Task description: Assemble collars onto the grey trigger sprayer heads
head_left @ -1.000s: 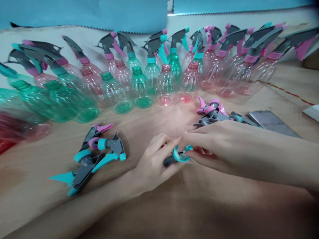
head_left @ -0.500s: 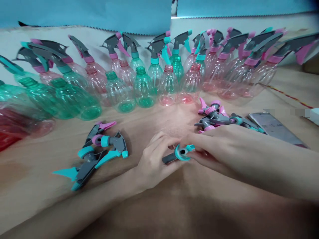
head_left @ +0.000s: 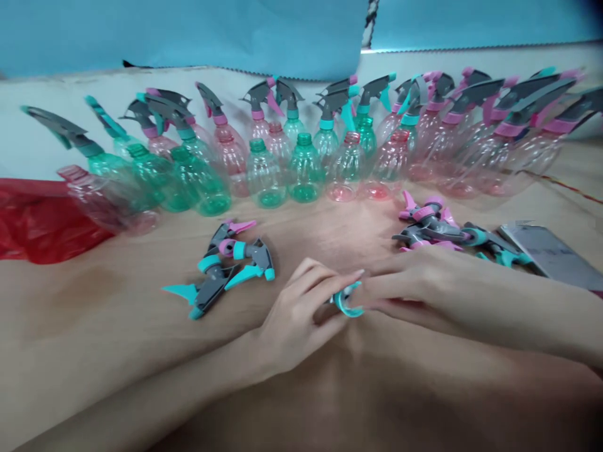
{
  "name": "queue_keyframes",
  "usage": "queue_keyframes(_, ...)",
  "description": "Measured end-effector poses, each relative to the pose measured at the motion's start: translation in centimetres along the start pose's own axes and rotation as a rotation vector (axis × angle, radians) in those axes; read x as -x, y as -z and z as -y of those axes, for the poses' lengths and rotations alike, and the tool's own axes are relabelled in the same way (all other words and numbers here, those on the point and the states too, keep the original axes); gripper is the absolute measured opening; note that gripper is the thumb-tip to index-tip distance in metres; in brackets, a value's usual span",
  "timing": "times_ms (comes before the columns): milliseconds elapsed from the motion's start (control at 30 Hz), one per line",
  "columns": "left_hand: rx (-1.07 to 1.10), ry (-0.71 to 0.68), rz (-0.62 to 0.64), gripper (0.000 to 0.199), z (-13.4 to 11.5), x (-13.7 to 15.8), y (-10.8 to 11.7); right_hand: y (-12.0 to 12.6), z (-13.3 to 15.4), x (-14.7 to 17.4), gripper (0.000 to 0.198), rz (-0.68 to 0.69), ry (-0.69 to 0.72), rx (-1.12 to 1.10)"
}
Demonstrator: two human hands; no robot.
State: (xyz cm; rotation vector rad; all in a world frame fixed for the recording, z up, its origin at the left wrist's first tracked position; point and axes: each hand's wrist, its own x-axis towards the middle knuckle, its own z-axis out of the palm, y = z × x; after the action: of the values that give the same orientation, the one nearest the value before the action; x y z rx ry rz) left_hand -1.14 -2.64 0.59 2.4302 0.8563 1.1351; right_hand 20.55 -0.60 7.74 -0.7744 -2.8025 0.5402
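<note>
The turquoise, round-collared plastic spray head (head_left: pixel 352 312) lies between both hands, long axis hidden. The left hand (head_left: pixel 301 311) grips its left side; the right hand (head_left: pixel 409 282) touches its right side, pinch indeterminable.

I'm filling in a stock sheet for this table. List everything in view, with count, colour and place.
Trigger sprayer head: one, teal collar, between the hands
Loose left sprayer heads: three, grey with teal or pink, left of the hands
Loose right sprayer heads: several overlapping, grey with pink or teal, beyond the right hand
Bottles without heads: about ten, pink or green, mostly front row
Bottles with sprayers: over a dozen, pink or green, mostly behind
Phone: one, grey, far right
Cord: one, red-yellow, right
Plastic bag: one, red, left edge
Sheets: two, blue, top
Wall: one, white, behind bottles
Table: one, brown, underneath
Left hand: one, bare, holding the head
Right hand: one, bare, fingers at collar
</note>
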Motion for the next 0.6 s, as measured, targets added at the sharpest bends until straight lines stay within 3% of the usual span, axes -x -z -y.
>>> queue_keyframes(200,-0.217,0.084,0.012,0.031,-2.0,4.5,5.0,-0.3,1.1,-0.9,0.027,-0.007,0.034,-0.061)
queue_keyframes(367,-0.495,0.122,-0.008,0.027,-1.9,8.7,8.6,-0.8,1.4,-1.7,0.028,0.012,0.101,0.001)
queue_keyframes(433,-0.594,0.152,0.076,0.032,-1.7,10.0,9.4,-1.0,1.6,-1.9,0.029,-0.006,0.101,0.048)
queue_keyframes(533,-0.662,0.171,0.228,0.057,-1.4,11.3,10.0,-1.1,1.9,-1.8,0.031,-0.004,0.065,0.092)
queue_keyframes(600,-0.694,0.18,0.243,0.054,-1.3,11.7,10.1,-0.9,2.1,-1.4,0.032,-0.017,0.037,0.129)
